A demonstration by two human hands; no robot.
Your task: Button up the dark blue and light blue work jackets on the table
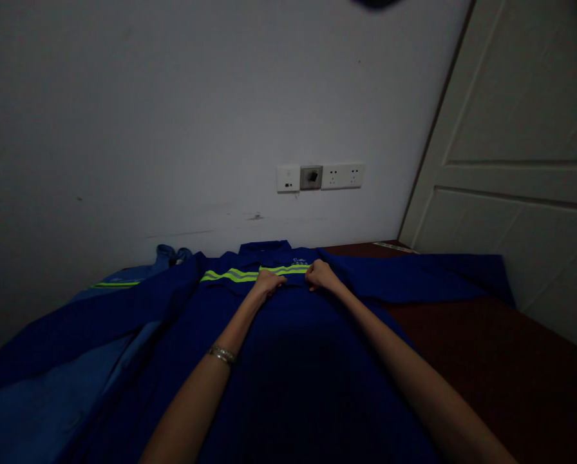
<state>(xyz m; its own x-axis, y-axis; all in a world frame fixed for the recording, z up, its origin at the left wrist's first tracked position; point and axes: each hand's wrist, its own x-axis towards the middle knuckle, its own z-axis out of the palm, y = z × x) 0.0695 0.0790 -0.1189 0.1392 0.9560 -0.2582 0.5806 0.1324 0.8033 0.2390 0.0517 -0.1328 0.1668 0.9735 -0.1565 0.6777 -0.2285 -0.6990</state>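
Dark blue jacket (pixel 308 335) spread on dark red surface (pixel 491 367), collar toward wall (pixel 172 116), sleeves out to both sides; left hand (pixel 270 282) closed narrow, pinching jacket front at the yellow-green stripe (pixel 235 276); right hand (pixel 320 275) also closed narrow, pinching the front by the stripe's right end, near the white logo; hands slightly apart; lighter blue garment (pixel 51 399) at left, partly under the jacket's sleeve; sockets (pixel 342 176) on wall beyond.

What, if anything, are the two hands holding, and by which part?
The dark blue jacket, by its chest: the left hand and right hand appear to pinch the cloth at the reflective stripe, a little apart.
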